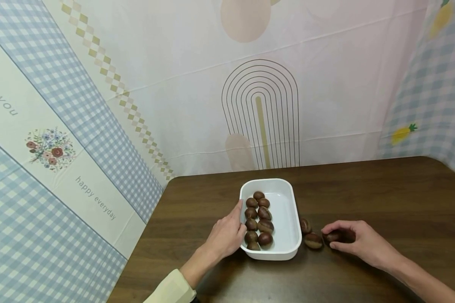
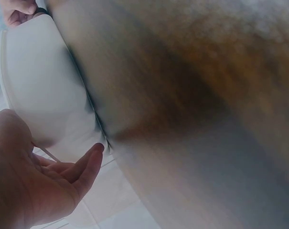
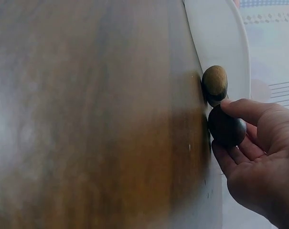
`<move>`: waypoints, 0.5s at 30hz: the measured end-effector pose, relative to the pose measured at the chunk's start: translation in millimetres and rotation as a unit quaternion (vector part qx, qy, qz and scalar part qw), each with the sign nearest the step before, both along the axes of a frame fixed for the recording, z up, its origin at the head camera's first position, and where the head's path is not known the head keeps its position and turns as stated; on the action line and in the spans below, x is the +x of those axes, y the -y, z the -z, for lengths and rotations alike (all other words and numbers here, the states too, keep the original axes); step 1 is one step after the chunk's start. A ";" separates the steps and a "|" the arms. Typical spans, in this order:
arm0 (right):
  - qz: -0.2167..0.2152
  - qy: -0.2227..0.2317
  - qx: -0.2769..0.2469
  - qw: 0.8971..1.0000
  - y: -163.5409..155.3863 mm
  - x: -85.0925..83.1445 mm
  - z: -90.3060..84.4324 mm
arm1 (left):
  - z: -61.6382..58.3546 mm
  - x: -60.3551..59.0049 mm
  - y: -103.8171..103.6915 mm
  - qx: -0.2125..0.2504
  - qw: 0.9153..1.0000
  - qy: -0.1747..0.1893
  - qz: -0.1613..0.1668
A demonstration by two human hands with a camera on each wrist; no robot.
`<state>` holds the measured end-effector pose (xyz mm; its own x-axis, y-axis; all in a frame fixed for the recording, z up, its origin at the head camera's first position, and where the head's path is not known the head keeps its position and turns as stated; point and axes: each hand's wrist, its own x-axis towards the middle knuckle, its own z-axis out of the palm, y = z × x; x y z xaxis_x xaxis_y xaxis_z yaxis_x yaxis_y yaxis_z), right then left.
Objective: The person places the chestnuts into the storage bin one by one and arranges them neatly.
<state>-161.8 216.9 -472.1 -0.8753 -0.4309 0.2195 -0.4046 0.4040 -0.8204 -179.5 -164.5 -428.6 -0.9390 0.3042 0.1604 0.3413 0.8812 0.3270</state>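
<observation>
A white rectangular dish (image 1: 287,216) stands on the table with several brown chestnuts (image 1: 265,227) in two rough rows along its left half. Against the dish's left wall rests my left hand (image 1: 224,233), its index finger extended along the side. The left wrist view shows those fingertips (image 2: 97,149) low by the wall. To the right of the dish, my right hand (image 1: 365,245) pinches a dark chestnut (image 3: 226,126) between thumb and fingers, close over the tabletop. Beside it lie two loose chestnuts, one nearer (image 1: 313,241) and one close to the dish wall (image 1: 305,226).
The dark wooden table (image 1: 379,193) reaches back to a patterned cloth backdrop (image 1: 189,105). Blue checked cloth (image 1: 72,97) hangs along the left side. Inside the dish, the right half of its white floor (image 1: 282,223) shows bare.
</observation>
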 end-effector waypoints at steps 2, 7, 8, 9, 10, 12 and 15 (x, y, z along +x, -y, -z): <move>-0.001 -0.003 -0.001 1.000 0.3 0.5 -0.1 | 0.3 0.2 0.4 0.000 1.000 0.000 0.000; 0.022 -0.016 0.002 1.000 1.4 1.6 -3.4 | 0.3 0.9 1.0 0.002 1.000 -0.001 0.002; 0.031 -0.018 0.005 0.999 1.6 1.6 -4.8 | 0.2 0.9 1.1 0.003 1.000 -0.001 0.003; 0.038 -0.019 0.008 0.999 1.8 1.4 -6.4 | 0.0 1.0 1.1 0.003 1.000 0.000 0.003; 0.045 -0.020 0.011 0.999 2.1 1.2 -8.1 | -0.1 1.1 1.2 0.002 1.000 0.001 0.004; 0.055 -0.017 0.018 0.998 2.8 0.5 -11.8 | -0.2 1.3 1.2 0.001 1.000 0.001 0.005; 0.063 -0.018 0.028 0.997 4.7 -1.2 -17.4 | -0.7 1.5 1.2 0.002 1.000 0.003 0.005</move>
<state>-163.0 212.2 -454.7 -0.9154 -0.3296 0.2312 -0.3766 0.4981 -0.7811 -178.0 -165.7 -427.9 -0.9366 0.3137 0.1559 0.3488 0.8764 0.3320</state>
